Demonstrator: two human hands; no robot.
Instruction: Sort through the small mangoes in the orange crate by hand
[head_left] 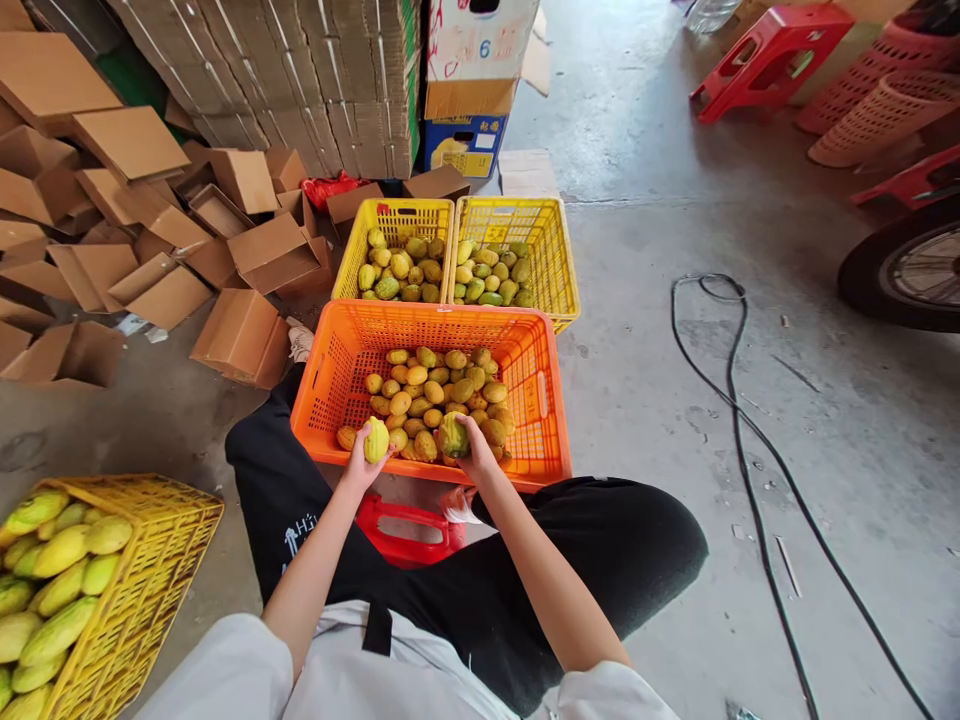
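My left hand [365, 458] is closed around a pale yellow, ribbed small melon [376, 440] above the near edge of the orange crate [431, 318]. Close by on the right, my right hand [477, 452] grips a darker green-and-yellow small melon [453, 436]. Both fruits are held up over the crate, apart from each other. Inside it lies a heap of yellow, orange and greenish oval fruits [436, 392], mostly towards the middle and right. Just beyond its far rim stand a left yellow crate [397, 207] and a right yellow crate [546, 225], each partly filled with similar fruits.
A yellow crate [161, 560] full of larger yellow-green fruits stands at lower left. A red plastic stool [420, 550] sits between my legs. Open cardboard boxes [274, 250] are piled at left. A black cable [739, 420] crosses the floor at right, near a wheel [919, 265].
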